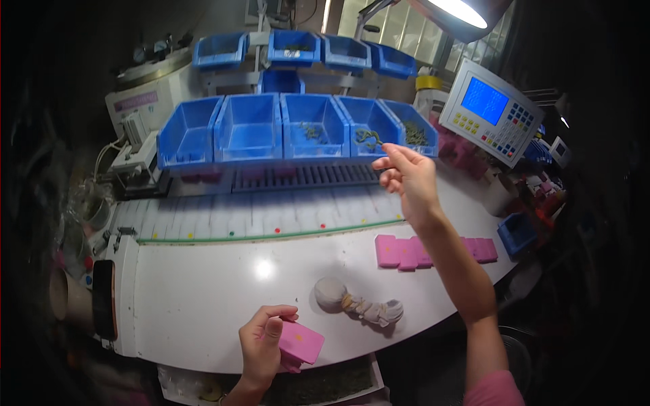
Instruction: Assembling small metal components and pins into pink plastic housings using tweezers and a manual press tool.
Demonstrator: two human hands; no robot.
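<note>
My left hand (261, 342) is closed round a pink rubber mould (302, 341) at the table's near edge. A bit of pink shows below the block, partly hidden by its top. My right hand (409, 177) is stretched forward to the blue bins, thumb and forefinger pinched together. From their tips a thin, curly green wax piece (367, 138) sticks out in front of a blue bin (363, 116). Between my hands, a grey tied cloth pouch (330, 295) lies on the white table (203, 284).
Several pink moulds (389, 252) lie in a row under my right forearm. Bins to either side hold small green pieces (414, 133). A control panel (490, 111) with a blue screen stands at right, a lamp (464, 10) above. At left are a phone (104, 300) and a machine with gauges (145, 84).
</note>
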